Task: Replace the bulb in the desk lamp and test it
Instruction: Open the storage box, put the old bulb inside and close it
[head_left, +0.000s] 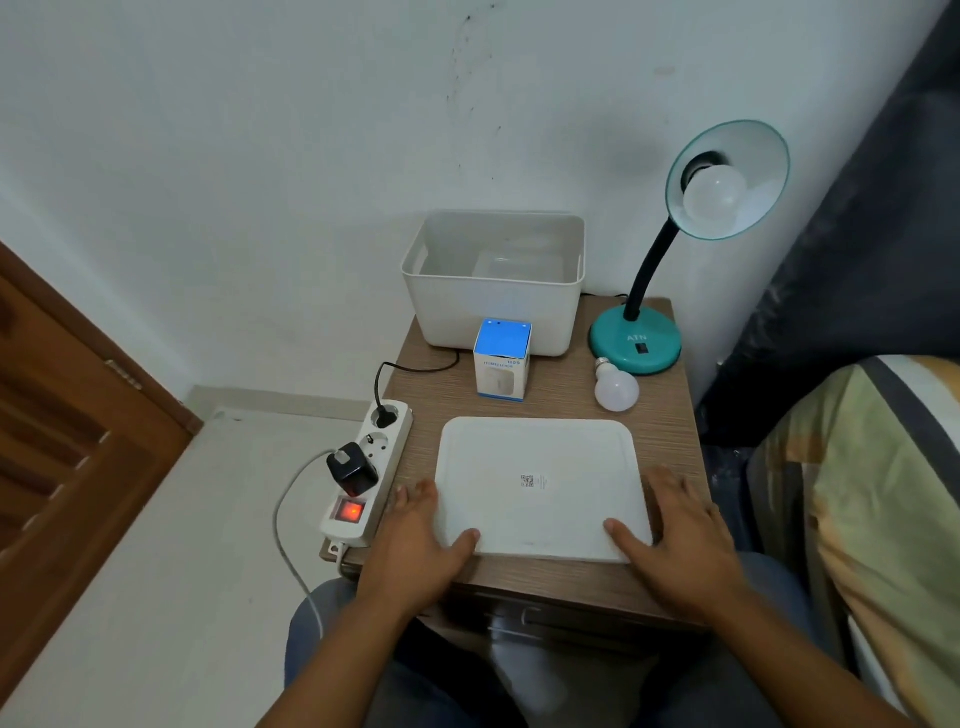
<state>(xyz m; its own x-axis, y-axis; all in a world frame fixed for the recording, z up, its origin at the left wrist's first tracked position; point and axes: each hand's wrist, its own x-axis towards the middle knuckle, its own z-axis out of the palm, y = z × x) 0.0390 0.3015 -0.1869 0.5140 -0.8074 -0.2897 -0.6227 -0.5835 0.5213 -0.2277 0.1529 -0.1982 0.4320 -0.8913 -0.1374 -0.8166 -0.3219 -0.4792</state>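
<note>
A teal desk lamp (636, 343) stands at the table's back right, its shade (748, 156) tipped toward me with a white bulb (714, 197) in the socket, unlit. A loose white bulb (616, 389) lies on the table in front of the lamp base. A flat white lid (537, 483) lies near the front edge. My left hand (415, 540) holds its left edge, thumb on top. My right hand (680, 530) holds its right edge, thumb on top as well.
A white bin (493, 291) stands at the back, a small blue and white box (501, 366) before it. A power strip (371, 467) with a glowing red switch lies along the left edge of the wooden table (670, 410). A bed sits right, a door left.
</note>
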